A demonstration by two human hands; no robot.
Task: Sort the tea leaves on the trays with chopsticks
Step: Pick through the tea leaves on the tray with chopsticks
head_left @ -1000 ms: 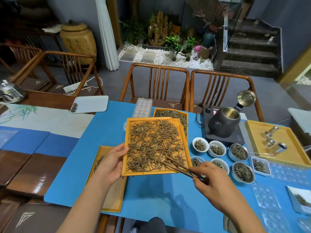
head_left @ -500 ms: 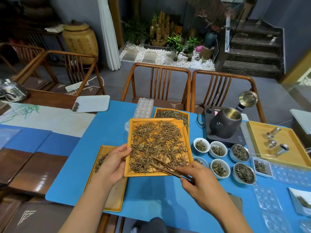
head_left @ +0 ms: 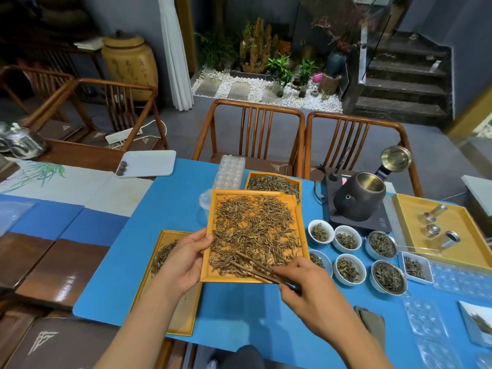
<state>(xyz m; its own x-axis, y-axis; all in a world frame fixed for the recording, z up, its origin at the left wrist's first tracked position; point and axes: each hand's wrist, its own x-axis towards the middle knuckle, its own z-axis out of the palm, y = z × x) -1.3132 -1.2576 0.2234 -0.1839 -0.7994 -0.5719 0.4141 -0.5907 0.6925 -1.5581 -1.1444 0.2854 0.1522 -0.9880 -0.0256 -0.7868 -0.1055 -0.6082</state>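
Note:
An orange tray [head_left: 213, 217] covered with dry brown tea leaves [head_left: 255, 230] is held tilted above the blue mat. My left hand [head_left: 186, 259] grips its left edge, thumb on top of the rim. My right hand [head_left: 306, 288] holds a pair of dark wooden chopsticks [head_left: 253, 267], whose tips lie among the leaves at the tray's near left corner. A second wooden tray [head_left: 170, 315] with a small heap of leaves lies under my left hand. A third tray [head_left: 274, 182] of leaves sits behind the held one.
Several white cups [head_left: 346, 238] and metal strainers [head_left: 388, 276] with tea stand to the right. A black kettle [head_left: 359, 198] sits on its base behind them. A yellow tray [head_left: 458, 251] holds metal canisters. Clear plastic moulds [head_left: 230, 171] lie at the back, two wooden chairs [head_left: 250, 131] beyond.
My right hand has slid left along the tray's near edge, carrying the chopstick tips from the near right part of the leaves to the near left corner. The left hand keeps its hold.

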